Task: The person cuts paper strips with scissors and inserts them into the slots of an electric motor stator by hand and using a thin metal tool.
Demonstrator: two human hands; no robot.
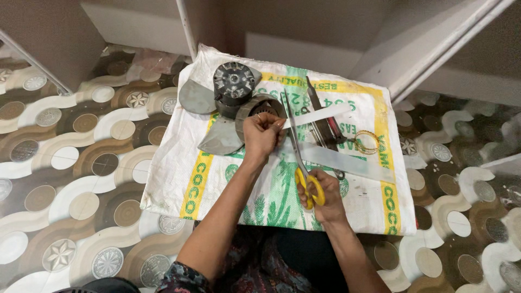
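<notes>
My left hand (pixel 262 135) pinches the near end of a white strip (pixel 320 115) that runs to the right over a round motor part (pixel 259 106). My right hand (pixel 317 193) grips yellow-handled scissors (pixel 298 154); their long blades point away from me and reach the strip close to my left fingers. Behind them sits a grey fan motor with blades (pixel 228 92). All of it lies on a white woven sack (pixel 179 163) spread on the floor.
A wider translucent strip (pixel 347 160), a dark hand tool with a red part (pixel 325 122) and a thin gold ring-shaped band (pixel 368 142) lie right of the scissors. Patterned floor tiles (pixel 81 163) surround the sack. A white wall base (pixel 304 54) runs behind.
</notes>
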